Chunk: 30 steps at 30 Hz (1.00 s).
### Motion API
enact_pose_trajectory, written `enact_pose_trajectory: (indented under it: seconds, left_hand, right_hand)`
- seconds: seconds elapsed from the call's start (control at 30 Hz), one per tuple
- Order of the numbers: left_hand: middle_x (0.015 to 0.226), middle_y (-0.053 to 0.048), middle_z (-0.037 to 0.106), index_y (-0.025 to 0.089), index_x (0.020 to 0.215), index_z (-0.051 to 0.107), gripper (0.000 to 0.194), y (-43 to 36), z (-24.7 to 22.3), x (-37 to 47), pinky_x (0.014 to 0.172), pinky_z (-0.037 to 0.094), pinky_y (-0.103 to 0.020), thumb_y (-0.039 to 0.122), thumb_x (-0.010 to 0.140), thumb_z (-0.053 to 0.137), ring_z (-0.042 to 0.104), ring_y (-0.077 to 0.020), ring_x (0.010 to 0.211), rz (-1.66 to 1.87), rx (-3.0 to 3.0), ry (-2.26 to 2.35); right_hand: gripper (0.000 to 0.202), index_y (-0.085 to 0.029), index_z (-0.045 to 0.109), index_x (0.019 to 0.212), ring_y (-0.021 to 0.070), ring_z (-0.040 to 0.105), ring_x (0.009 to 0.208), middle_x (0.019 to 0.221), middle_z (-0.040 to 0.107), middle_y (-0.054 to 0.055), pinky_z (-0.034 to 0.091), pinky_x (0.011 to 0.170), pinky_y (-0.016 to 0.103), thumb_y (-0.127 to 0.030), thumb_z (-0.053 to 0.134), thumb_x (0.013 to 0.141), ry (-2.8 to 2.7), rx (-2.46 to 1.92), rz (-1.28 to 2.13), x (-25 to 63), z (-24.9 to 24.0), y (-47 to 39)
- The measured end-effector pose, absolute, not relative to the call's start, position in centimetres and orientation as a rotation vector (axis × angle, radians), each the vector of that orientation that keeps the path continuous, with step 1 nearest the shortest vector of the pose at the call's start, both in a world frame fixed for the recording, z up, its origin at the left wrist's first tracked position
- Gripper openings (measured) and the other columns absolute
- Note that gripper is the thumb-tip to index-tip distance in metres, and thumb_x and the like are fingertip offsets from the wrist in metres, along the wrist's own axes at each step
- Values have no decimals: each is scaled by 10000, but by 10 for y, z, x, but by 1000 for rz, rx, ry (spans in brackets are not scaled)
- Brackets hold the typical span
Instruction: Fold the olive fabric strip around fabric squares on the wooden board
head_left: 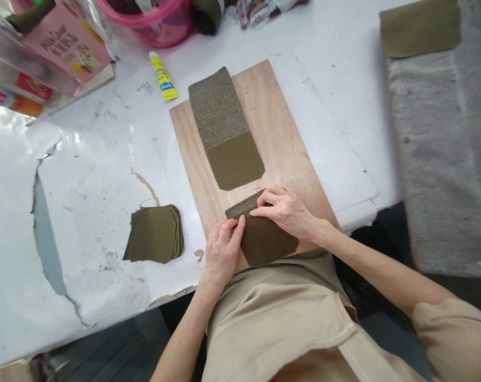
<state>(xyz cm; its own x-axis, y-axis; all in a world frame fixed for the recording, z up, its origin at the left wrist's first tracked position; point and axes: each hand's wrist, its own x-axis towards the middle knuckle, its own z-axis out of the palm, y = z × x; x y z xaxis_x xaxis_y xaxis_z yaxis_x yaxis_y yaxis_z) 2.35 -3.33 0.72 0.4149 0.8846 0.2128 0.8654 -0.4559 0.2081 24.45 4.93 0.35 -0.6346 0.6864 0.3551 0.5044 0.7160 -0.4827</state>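
An olive fabric piece with a folded, textured grey-green strip along its upper edge lies at the near edge of a wooden board. My left hand pinches the strip's lower edge near its left end. Fingers of my right hand are closed on the same edge further right, close to my left fingertips. Further up the board, a longer textured piece with a plain olive panel lies flat.
Left of the board is a stack of olive pieces. A yellow glue tube, a pink basket and a pink box are at the back. A grey padded surface bearing an olive piece stands at right.
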Motion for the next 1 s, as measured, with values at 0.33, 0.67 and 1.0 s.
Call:
enact_pose_trajectory:
  seconds: [0.33, 0.67, 1.0]
  left_hand:
    - [1149, -122, 603, 196, 1447, 422, 505, -33, 5, 21, 960, 475, -400, 123, 953, 493, 533, -253, 1140, 413, 2611, 1580]
    - [1146, -134, 589, 169, 1425, 444, 461, -27, 18, 26, 931, 470, -400, 131, 965, 444, 530, -267, 1134, 156, 2740, 1542]
    - [1183, -137, 604, 144, 1454, 384, 498, -22, 28, 32, 953, 446, -409, 123, 958, 437, 540, -262, 1140, 9, 2723, 1473]
  right_hand:
    - [237, -245, 734, 985, 164, 493, 896, 866, 635, 30, 359, 819, 317, -204, 501, 975, -2433, -918, 393, 254, 10, 54]
    - [245, -261, 729, 1031, 168, 483, 917, 897, 620, 38, 386, 818, 310, -223, 492, 981, -2451, -919, 444, 260, 8, 53]
    - [276, -247, 734, 1015, 164, 490, 882, 895, 621, 46, 413, 813, 311, -204, 463, 986, -2396, -971, 515, 264, 10, 54]
